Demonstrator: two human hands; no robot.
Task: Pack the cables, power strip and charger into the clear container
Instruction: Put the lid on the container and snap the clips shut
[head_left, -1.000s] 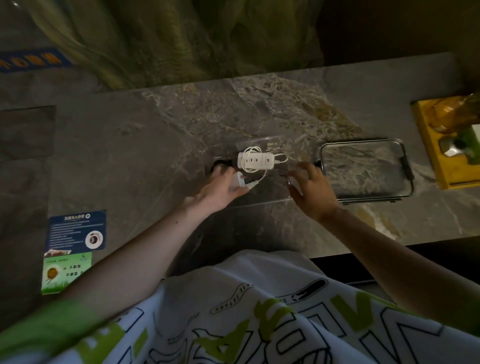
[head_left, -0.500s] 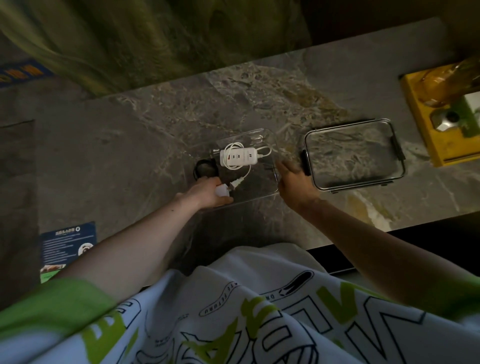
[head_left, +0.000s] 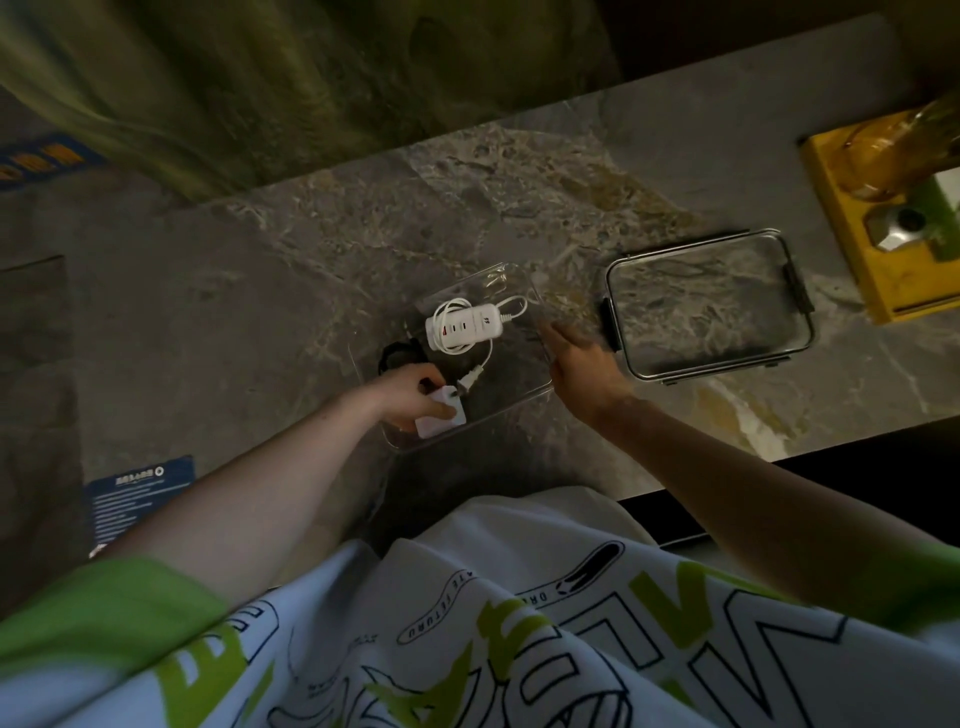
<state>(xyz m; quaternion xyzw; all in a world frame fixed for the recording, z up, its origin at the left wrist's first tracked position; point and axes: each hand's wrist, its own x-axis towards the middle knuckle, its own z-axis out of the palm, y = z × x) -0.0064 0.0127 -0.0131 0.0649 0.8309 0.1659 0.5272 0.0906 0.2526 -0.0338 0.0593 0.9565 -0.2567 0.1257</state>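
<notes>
A clear container (head_left: 514, 400) stands on the marble counter. Inside it lies a white power strip (head_left: 464, 327) with its white cord looped around it and its plug (head_left: 470, 382) pointing toward me. A coiled black cable (head_left: 397, 356) sits in the container's left part, partly hidden. My left hand (head_left: 413, 397) is inside the near left corner, shut on a white charger (head_left: 441, 418). My right hand (head_left: 584, 364) rests against the container's right wall, fingers apart, holding nothing.
The container's clear lid (head_left: 709, 306) with black clasps lies flat to the right. A yellow tray (head_left: 883, 218) with a bottle stands at the far right. A blue leaflet (head_left: 137, 493) lies at the near left. The counter's front edge runs just below my right hand.
My left hand has lowered the white charger deeper into the container's near left corner. The right hand has stayed at the right wall. The camera has tilted and shifted.
</notes>
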